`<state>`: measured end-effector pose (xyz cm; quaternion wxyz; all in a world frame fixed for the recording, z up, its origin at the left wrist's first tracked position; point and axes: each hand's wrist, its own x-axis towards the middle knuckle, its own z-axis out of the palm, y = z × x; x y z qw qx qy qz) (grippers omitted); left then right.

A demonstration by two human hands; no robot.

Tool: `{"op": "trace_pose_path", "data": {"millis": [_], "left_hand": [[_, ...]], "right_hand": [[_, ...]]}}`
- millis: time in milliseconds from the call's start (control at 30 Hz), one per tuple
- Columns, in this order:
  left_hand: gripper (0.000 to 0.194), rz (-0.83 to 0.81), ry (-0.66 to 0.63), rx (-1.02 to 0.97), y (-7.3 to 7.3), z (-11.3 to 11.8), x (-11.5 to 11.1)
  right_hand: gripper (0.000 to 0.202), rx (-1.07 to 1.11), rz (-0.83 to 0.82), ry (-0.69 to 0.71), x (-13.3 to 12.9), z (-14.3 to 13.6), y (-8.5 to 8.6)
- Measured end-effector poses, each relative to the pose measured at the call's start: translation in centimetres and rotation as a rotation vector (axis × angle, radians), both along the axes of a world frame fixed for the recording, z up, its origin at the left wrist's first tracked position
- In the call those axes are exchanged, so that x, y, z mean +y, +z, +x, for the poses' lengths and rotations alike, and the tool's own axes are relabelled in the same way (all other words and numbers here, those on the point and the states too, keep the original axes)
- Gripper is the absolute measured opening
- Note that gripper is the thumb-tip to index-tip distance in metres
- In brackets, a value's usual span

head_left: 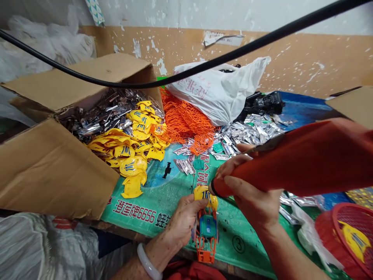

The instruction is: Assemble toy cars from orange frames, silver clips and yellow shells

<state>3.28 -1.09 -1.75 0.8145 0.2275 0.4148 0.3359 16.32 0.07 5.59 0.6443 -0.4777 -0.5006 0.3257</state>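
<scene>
A toy car body [207, 227] with an orange frame, a green middle and a yellow front piece [205, 194] lies near the front edge of the green printed sheet. My left hand [186, 214] grips it by the yellow piece, thumb on top. Wrapped round a long tool covered in red cloth [274, 163] is my right hand [247, 190]. The tool's dark tip touches or nearly touches the yellow piece; its exact contact is hidden. Yellow printed parts [132, 165] lie in a heap to the left.
Behind are orange frames [186, 120], silvery parts [253, 130], a white plastic bag [215, 91] and black parts [264, 105]. An open cardboard box [84, 171] stands left, a red basket [329, 233] right. A black cable [145, 84] crosses the upper view.
</scene>
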Motion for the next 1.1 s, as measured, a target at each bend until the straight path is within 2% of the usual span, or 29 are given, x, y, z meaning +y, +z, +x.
{"op": "trace_pose_path", "data": {"millis": [200,300,433,500,600,700,800,900,1000,1100], "left_hand": [[0.019,0.094,0.0,0.034,0.4,0.1,-0.4],[0.019,0.109,-0.005,0.088,0.0,0.1,-0.7],[0.023,0.117,-0.007,0.188,-0.7,0.0,-0.9],[0.024,0.115,0.011,0.19,-0.7,-0.1,-0.9],[0.026,0.089,0.008,0.103,-0.2,-0.2,-0.7],[0.03,0.046,-0.005,0.038,0.3,-0.5,-0.4],[0.032,0.02,-0.004,0.048,0.5,-0.6,-0.1],[0.032,0.004,-0.028,0.025,0.4,-0.6,0.0],[0.03,-0.015,-0.043,0.017,0.2,-0.6,0.2],[0.032,-0.044,-0.05,0.039,0.0,-0.6,0.3]], "right_hand": [[0.033,0.137,-0.025,0.094,-0.3,0.2,-0.5],[0.039,0.174,-0.012,0.076,-0.4,0.4,-0.8],[0.033,0.183,-0.002,0.059,-0.6,0.5,-1.2],[0.033,0.185,0.004,0.064,-0.8,0.4,-1.0],[0.04,0.215,0.034,0.057,-0.9,0.3,0.1],[0.04,0.258,0.08,-0.022,-0.3,0.7,1.7],[0.032,0.244,0.152,-0.2,1.2,1.8,2.2],[0.018,0.18,0.135,-0.335,3.1,3.0,1.1],[0.014,0.124,0.054,-0.362,4.5,3.7,-0.5],[0.014,0.106,0.047,-0.371,4.9,3.9,-1.4]]}}
